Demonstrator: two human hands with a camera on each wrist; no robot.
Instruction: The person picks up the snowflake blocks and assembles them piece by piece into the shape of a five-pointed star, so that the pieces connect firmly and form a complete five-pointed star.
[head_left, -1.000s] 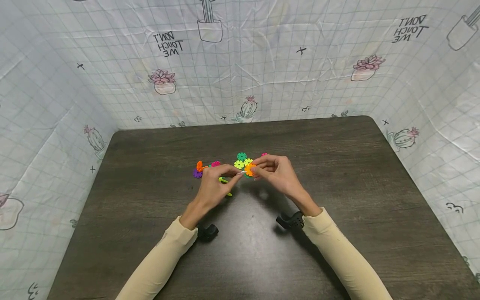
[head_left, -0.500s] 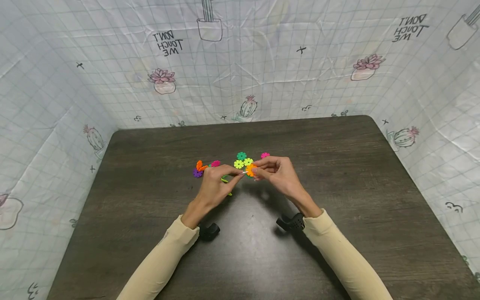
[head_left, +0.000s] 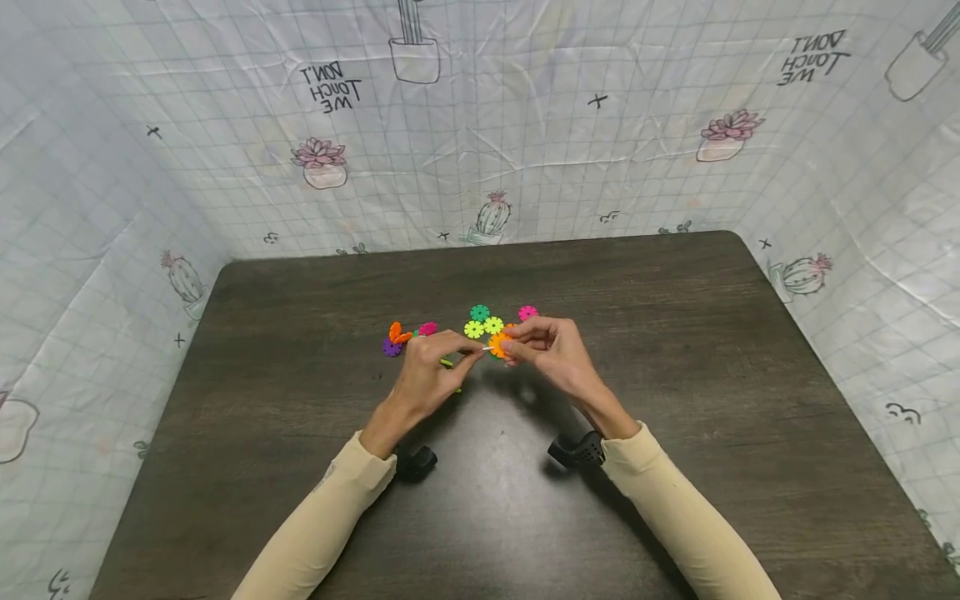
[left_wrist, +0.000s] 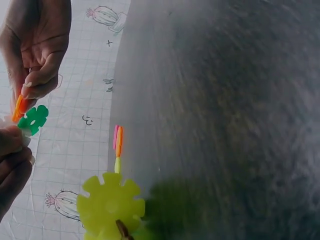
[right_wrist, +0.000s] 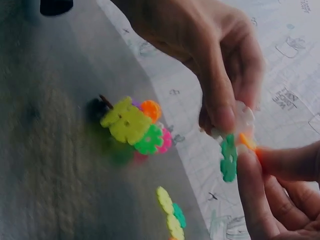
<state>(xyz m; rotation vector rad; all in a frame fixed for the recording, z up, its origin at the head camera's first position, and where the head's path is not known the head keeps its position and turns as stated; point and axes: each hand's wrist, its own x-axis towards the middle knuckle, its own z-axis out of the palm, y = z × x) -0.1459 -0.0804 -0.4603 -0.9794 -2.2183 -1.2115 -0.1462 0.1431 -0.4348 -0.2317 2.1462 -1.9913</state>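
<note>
My left hand [head_left: 427,372] pinches a white notched plastic disc [right_wrist: 245,119] between thumb and fingers, above the middle of the table. Facing it, my right hand [head_left: 558,357] pinches an orange notched disc [head_left: 498,346] by its edge. A green notched disc [left_wrist: 34,120] sits between the two hands, against the white and orange ones. In the right wrist view this green disc [right_wrist: 228,159] hangs just below the left fingertips. Exactly how the three discs interlock is hidden by the fingers.
Left of the hands stands a cluster with a purple disc [head_left: 392,347], orange pieces [head_left: 397,332] and large yellow-green discs [left_wrist: 111,202]. Behind the hands lie yellow discs [head_left: 474,329], a green disc [head_left: 479,312] and a pink disc [head_left: 528,312]. A patterned cloth [head_left: 600,167] encloses the dark table [head_left: 300,300].
Both hands stay nearly in place, still pinching the discs together. My right hand has dropped slightly, and the pink disc behind it shows more fully than a second ago.
</note>
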